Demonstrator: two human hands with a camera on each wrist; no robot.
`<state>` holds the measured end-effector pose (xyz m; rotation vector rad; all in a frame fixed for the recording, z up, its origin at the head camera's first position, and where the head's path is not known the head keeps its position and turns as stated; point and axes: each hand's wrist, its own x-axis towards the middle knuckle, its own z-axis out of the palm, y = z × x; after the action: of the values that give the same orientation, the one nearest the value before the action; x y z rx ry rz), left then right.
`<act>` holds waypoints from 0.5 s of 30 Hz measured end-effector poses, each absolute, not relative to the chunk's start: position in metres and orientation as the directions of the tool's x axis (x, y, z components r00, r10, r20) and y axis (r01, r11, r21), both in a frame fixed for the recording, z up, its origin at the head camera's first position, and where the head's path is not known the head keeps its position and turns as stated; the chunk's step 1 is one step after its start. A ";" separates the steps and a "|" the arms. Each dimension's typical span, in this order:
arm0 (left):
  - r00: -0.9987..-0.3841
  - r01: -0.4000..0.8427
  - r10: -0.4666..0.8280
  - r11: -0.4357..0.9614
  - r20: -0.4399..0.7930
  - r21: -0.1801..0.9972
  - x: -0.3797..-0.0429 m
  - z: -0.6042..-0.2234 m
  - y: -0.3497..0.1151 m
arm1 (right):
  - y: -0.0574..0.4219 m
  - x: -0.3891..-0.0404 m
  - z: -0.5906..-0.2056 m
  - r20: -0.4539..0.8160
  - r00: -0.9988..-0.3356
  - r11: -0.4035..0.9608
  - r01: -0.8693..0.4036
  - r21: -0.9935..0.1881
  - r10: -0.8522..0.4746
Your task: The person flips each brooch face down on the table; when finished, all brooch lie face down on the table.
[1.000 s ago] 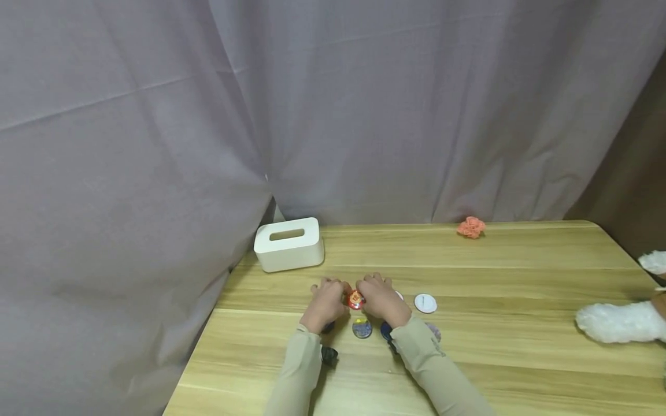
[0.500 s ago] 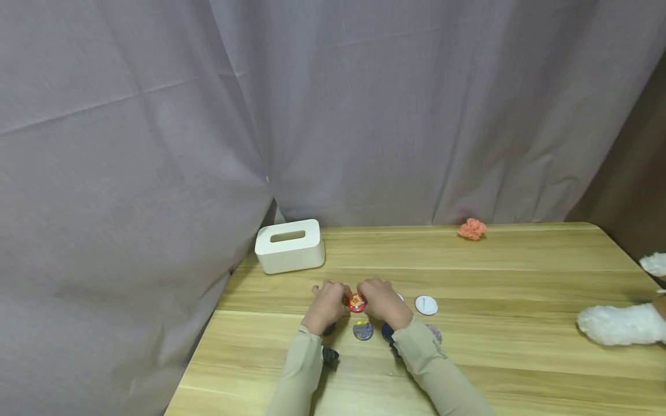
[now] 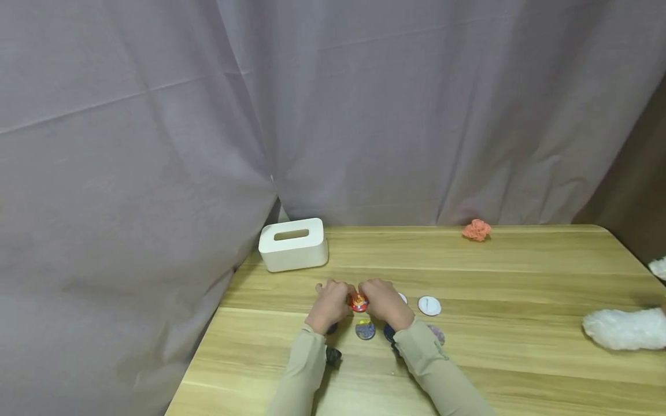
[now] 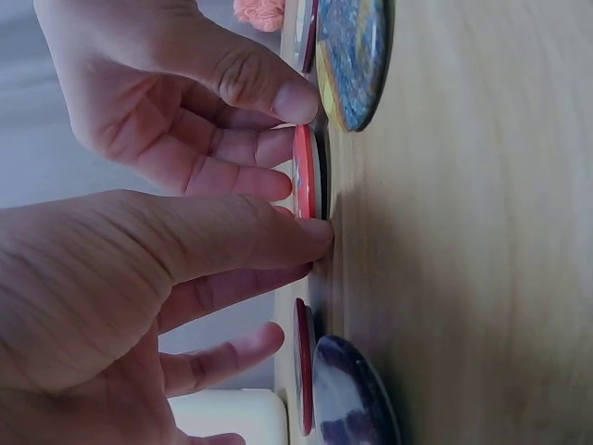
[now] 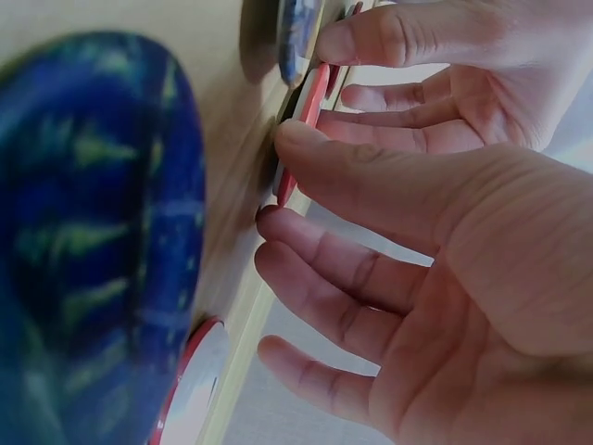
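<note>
A round red pin badge [image 3: 359, 303] with a yellow design lies between my two hands, low over the wooden table. My left hand [image 3: 333, 305] pinches its left edge between thumb and fingers. On the opposite edge, the thumb and fingers of my right hand [image 3: 384, 300] hold it too. The left wrist view shows the red rim [image 4: 304, 171] side-on, close to the tabletop. Nearer me lies a blue and yellow badge [image 3: 365, 330]. A dark blue badge [image 5: 102, 250] sits by my right wrist, and a dark-and-white one [image 4: 352, 399] is by my left.
A white-backed badge [image 3: 429, 305] and a purplish badge [image 3: 437, 334] lie to the right. Another pale badge [image 3: 403, 297] is partly behind my right hand. Farther back stand a white tissue box [image 3: 293, 248] and a coral flower [image 3: 476, 230]. Something white and fluffy [image 3: 624, 329] is at the right edge.
The head view has shifted slightly. Both hands stay at the red badge, with only small finger movements around its edges.
</note>
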<state>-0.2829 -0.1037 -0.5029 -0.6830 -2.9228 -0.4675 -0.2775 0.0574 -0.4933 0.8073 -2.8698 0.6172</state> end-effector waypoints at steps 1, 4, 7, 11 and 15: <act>-0.893 0.449 0.417 0.852 0.170 0.269 -0.283 -0.503 -0.103 | 0.058 -0.277 -0.493 0.204 -0.852 0.774 -0.523 -0.358 -0.481; -0.890 0.454 0.420 0.851 0.176 0.264 -0.283 -0.502 -0.102 | 0.059 -0.278 -0.495 0.231 -0.839 0.758 -0.544 -0.360 -0.493; -0.893 0.448 0.415 0.855 0.173 0.260 -0.283 -0.501 -0.101 | 0.062 -0.284 -0.505 0.284 -0.807 0.726 -0.590 -0.354 -0.518; -0.898 0.440 0.412 0.858 0.157 0.265 -0.282 -0.501 -0.101 | 0.064 -0.284 -0.505 0.305 -0.795 0.713 -0.606 -0.353 -0.524; -0.898 0.440 0.412 0.853 0.155 0.282 -0.282 -0.502 -0.103 | 0.061 -0.276 -0.491 0.229 -0.832 0.748 -0.554 -0.365 -0.505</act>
<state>-0.2823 -0.1028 -0.5018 -0.6776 -2.9377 -0.4789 -0.2763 0.0611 -0.4906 0.8602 -2.8280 0.6458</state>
